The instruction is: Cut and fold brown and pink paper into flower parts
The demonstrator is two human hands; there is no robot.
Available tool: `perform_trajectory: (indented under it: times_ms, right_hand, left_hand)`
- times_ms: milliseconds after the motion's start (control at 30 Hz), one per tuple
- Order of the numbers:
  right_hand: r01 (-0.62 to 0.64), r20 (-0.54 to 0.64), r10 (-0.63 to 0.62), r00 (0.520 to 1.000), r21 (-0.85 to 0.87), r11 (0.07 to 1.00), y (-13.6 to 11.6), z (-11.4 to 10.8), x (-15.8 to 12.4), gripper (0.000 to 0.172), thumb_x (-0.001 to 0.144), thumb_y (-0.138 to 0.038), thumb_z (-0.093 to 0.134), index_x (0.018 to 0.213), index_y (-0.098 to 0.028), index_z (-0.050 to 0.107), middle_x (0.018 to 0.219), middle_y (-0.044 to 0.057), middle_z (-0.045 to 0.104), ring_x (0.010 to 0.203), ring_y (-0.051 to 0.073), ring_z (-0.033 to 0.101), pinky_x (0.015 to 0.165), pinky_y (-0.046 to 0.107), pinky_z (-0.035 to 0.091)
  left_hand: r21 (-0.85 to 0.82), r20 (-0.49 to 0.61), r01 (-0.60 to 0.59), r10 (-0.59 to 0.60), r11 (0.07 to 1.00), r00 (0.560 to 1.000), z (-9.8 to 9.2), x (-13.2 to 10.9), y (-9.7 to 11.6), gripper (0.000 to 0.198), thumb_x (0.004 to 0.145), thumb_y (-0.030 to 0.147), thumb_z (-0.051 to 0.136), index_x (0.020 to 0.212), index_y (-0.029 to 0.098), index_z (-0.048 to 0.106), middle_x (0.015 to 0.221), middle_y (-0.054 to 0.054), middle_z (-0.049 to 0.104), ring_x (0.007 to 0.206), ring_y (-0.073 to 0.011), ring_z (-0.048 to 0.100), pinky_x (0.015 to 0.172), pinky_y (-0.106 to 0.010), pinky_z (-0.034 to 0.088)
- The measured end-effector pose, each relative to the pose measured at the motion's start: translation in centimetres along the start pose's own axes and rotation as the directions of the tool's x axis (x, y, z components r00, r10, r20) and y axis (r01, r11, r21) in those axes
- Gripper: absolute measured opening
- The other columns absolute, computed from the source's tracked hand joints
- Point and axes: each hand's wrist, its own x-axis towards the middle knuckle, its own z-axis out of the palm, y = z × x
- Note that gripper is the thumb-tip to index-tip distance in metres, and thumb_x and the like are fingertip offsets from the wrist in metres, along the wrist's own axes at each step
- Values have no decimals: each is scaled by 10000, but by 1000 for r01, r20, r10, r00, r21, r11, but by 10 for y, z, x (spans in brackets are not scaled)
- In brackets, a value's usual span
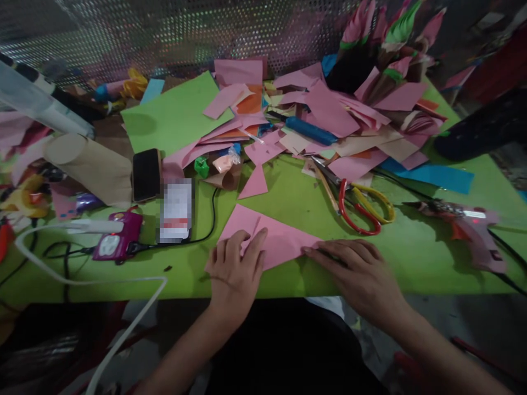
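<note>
The pink paper (284,240) lies on the table (288,283) beneath the left hand's (235,271) slightly parted fingers. The right hand's (364,271) fingers bunch at its corner, pinching unclear. Probably light and easily creased, it suits edge holds.

A perforated metal panel (173,38) stands behind the far edge of the green table (420,263), its small holes flecked with pale and coloured light. The lighting is dim, and grey floor (448,315) shows in shadow beyond the table's near edge.
</note>
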Motion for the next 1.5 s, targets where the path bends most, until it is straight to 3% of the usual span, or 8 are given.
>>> perform_trajectory:
  times_ms: [167, 300, 433, 700, 833, 1000, 1133, 1500]
  right_hand:
    - [-32, 8, 32, 999, -17, 999, -5, -2, 1, 619, 873, -48, 471, 1437, -305, 491, 1133, 49, 716, 1016, 235, 615, 865, 398, 438]
    - [-40, 2, 40, 999, -11, 999, -8, -2, 2, 628, 879, -38, 467, 1449, -302, 474, 1135, 47, 718, 1013, 226, 618, 869, 392, 434]
    - [-62, -12, 62, 998, -12, 998, -9, -1, 2, 630, 869, -40, 498, 1436, -313, 494, 1126, 44, 721, 1022, 233, 617, 885, 399, 438]
    - [-91, -124, 100, 987, 69, 993, -28, -3, 4, 500, 917, -110, 519, 1398, -246, 530, 1207, 61, 718, 1121, 215, 638, 1020, 411, 392]
    - [8, -43, -4, 999, 109, 994, -42, 2, 6, 440, 946, -163, 499, 1382, -205, 534, 1309, 66, 673, 1187, 182, 622, 1042, 386, 383]
    - [-115, -73, 120, 990, 67, 991, -32, 3, 2, 428, 953, -167, 512, 1372, -244, 550, 1267, 55, 700, 1131, 192, 663, 1037, 396, 370]
    - [-146, -110, 151, 982, 56, 988, -21, -1, -3, 460, 953, -145, 524, 1401, -249, 524, 1252, 55, 708, 1125, 198, 669, 1017, 392, 367]
    - [-101, 1, 102, 995, -22, 995, -18, 4, -11, 419, 950, -136, 474, 1335, -264, 578, 1274, 63, 675, 1109, 229, 613, 995, 423, 366]
  left_hand:
    - [-80, 50, -218, 223, 973, 974, -2, 0, 8, 251, 930, 73, 527, 1062, 204, 696, 936, -35, 693, 778, -175, 559, 684, -307, 441]
    - [-82, 209, -256, 268, 963, 941, -13, -5, 14, 396, 905, 81, 517, 1285, 150, 600, 1092, -86, 663, 928, -226, 561, 793, -371, 463]
    - [-32, 300, -242, 240, 970, 923, -16, -13, 22, 532, 920, 275, 576, 1441, 292, 470, 1202, -102, 592, 994, -270, 541, 825, -438, 462]
    - [13, 252, -248, 237, 969, 938, -7, -18, 23, 474, 892, 338, 645, 1356, 303, 555, 1182, -99, 608, 963, -266, 534, 831, -452, 463]
    - [-39, 255, -224, 226, 974, 940, -7, -17, 21, 346, 876, 301, 667, 1220, 265, 651, 1196, -111, 613, 997, -274, 549, 854, -458, 464]
    - [-73, 259, -197, 210, 978, 943, -7, -19, 17, 442, 905, 315, 633, 1341, 356, 572, 1224, -71, 641, 982, -261, 585, 871, -461, 452]
    - [-100, 238, -203, 222, 974, 946, -8, -28, 7, 396, 933, 292, 581, 1329, 293, 592, 1341, -52, 632, 1088, -262, 599, 912, -444, 424]
    - [-95, 147, -179, 192, 979, 970, -30, -70, -33, 376, 984, 172, 463, 1347, 216, 553, 1331, -50, 643, 1204, -195, 612, 1202, -450, 93]
